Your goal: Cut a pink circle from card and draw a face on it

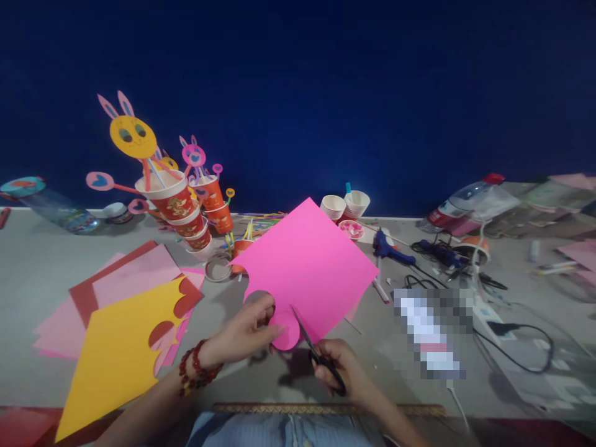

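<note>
My left hand (246,329) pinches a round pink paper disc (286,332) at the lower left edge of a large pink paper sheet (310,267). Whether the disc is still joined to the sheet I cannot tell. In my right hand (342,369) is a pair of black-handled scissors (307,338), its fingers in the loops. The blades point up and left, between disc and sheet. A curved bite has been cut from the sheet's left edge. Beaded bracelets circle my left wrist.
Yellow paper (121,347) with round cutouts lies on pink and red sheets at left. Stacked red cups (172,205) with paper rabbit figures stand behind. A blue glue gun (391,251), cables, a blurred-out patch and bottle (460,202) are at right.
</note>
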`<act>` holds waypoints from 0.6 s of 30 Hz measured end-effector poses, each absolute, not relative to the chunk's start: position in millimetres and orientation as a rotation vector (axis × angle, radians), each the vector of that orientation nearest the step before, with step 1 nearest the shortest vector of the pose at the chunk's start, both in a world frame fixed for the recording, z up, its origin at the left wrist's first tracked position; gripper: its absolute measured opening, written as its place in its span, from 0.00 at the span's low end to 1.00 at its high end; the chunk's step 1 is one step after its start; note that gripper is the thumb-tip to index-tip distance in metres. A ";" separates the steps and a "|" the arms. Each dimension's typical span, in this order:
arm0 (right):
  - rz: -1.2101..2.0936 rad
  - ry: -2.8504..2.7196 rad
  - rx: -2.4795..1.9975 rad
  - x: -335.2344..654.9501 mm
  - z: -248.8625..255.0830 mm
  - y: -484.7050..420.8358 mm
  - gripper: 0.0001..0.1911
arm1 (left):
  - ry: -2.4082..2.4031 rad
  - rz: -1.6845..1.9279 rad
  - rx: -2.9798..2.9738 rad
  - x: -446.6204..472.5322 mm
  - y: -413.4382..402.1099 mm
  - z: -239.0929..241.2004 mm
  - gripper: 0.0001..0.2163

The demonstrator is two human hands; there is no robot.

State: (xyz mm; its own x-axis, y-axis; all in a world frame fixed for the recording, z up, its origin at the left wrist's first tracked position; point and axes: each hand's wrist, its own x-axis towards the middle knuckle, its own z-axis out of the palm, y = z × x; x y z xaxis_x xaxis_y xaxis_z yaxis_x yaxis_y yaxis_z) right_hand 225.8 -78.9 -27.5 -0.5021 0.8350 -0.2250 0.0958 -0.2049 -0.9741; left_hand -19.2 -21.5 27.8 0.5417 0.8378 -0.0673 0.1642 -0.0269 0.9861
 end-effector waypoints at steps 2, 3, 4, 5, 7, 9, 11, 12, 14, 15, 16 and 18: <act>1.776 -1.485 -1.123 225.4 -27.4 -79.1 0.35 | 0.895 0.669 1.546 -19.6 -20.8 28.7 0.15; 1.779 -1.482 -1.129 225.2 -27.1 -79.1 0.35 | 0.894 0.671 1.556 -19.9 -20.5 29.2 0.15; 1.775 -1.487 -1.130 225.0 -26.9 -79.0 0.35 | 0.888 0.674 1.564 -20.1 -20.2 29.7 0.15; 1.765 -1.496 -1.130 224.9 -26.5 -78.8 0.35 | 0.881 0.674 1.568 -20.3 -19.9 30.2 0.14; 1.751 -1.523 -1.124 224.8 -25.7 -78.4 0.36 | 0.876 0.666 1.569 -20.7 -19.4 31.2 0.14; 1.729 -1.537 -1.134 224.8 -24.7 -78.2 0.36 | 0.880 0.649 1.568 -20.9 -18.9 31.9 0.15; 1.696 -1.548 -1.145 224.8 -23.7 -78.2 0.36 | 0.882 0.642 1.574 -21.0 -18.5 32.4 0.15; 1.689 -1.550 -1.147 224.7 -23.4 -78.3 0.35 | 0.878 0.640 1.579 -21.0 -18.4 32.7 0.15; 1.699 -1.546 -1.144 224.5 -23.3 -78.5 0.35 | 0.879 0.636 1.587 -20.8 -18.3 33.1 0.15; 1.708 -1.541 -1.142 224.4 -23.4 -78.6 0.35 | 0.882 0.633 1.590 -20.7 -18.3 33.2 0.15; 1.713 -1.538 -1.142 224.2 -23.6 -78.7 0.35 | 0.884 0.629 1.591 -20.6 -18.3 33.2 0.14; 1.704 -1.543 -1.145 224.1 -24.1 -78.8 0.35 | 0.875 0.633 1.591 -20.5 -18.3 32.8 0.14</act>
State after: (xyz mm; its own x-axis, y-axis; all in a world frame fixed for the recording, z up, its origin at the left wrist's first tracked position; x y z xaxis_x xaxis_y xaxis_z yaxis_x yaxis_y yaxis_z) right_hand 224.1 -78.8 -24.1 -0.4741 0.8528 -0.2188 0.1331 -0.1762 -0.9753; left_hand -20.5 -18.3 32.8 0.5760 0.8152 -0.0611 0.1972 -0.0660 0.9781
